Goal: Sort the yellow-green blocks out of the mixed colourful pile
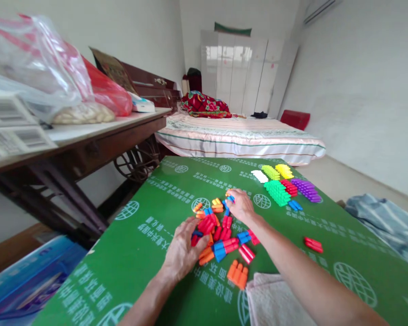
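A loose heap of red, orange and blue plastic pieces [224, 237] lies in the middle of a green printed board [149, 253]. My left hand [183, 249] rests on the heap's left side, fingers curled over red pieces [206, 225]. Over the heap's far end sits my right hand [240, 204], fingertips closed around a blue piece [230, 198]. Beyond, sorted rows lie side by side: white [259, 176], lime [270, 172], yellow [284, 171], green [277, 192], red [289, 187], purple [306, 189] and blue [294, 205].
A stray red pair [313, 244] lies right of the heap. A pale folded cloth [275, 301] sits at the board's near edge. A wooden sewing table [88, 145] with plastic bags [54, 77] stands left; a bed [238, 136] lies behind.
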The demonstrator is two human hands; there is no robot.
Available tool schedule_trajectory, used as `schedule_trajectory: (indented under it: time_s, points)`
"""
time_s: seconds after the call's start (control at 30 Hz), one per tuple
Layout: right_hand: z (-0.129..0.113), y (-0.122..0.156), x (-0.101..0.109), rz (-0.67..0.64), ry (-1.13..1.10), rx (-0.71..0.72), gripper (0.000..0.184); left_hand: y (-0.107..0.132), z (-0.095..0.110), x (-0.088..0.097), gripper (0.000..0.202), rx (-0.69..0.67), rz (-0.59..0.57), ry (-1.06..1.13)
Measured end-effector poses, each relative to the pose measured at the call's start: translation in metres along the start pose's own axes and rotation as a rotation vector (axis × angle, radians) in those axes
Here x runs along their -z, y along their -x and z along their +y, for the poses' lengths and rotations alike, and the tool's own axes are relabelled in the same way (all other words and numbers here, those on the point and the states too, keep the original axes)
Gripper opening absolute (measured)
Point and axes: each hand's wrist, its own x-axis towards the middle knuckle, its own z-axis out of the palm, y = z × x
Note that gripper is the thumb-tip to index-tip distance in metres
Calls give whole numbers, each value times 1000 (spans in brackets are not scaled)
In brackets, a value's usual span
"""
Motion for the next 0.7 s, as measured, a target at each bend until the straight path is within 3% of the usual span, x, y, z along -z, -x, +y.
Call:
schedule_trajectory:
  time_s: [0.1,0.17,0.33,0.43,0.57,0.7]
  points:
    - [2,-9,-1,-125,165,-74,34,7,4,-8,79,-31,-112,-195]
    - [-6,-3,-2,-198,230,-48,34,7,5,-13,79,-27,-146,-276]
    - [-28,35,3,-272,259,76,25,-4,-3,-18,65,-123,-72,-274]
    - [-18,49,14,-242,156,145,19,-11,-11,-15,68,-161,4,-225]
    - [40,36,45,28,-90,157,22,-23,-24,-4,64,-147,90,-172]
    - [144,-3,104,412,-267,-29,29,-53,-48,6,62,-58,116,-116]
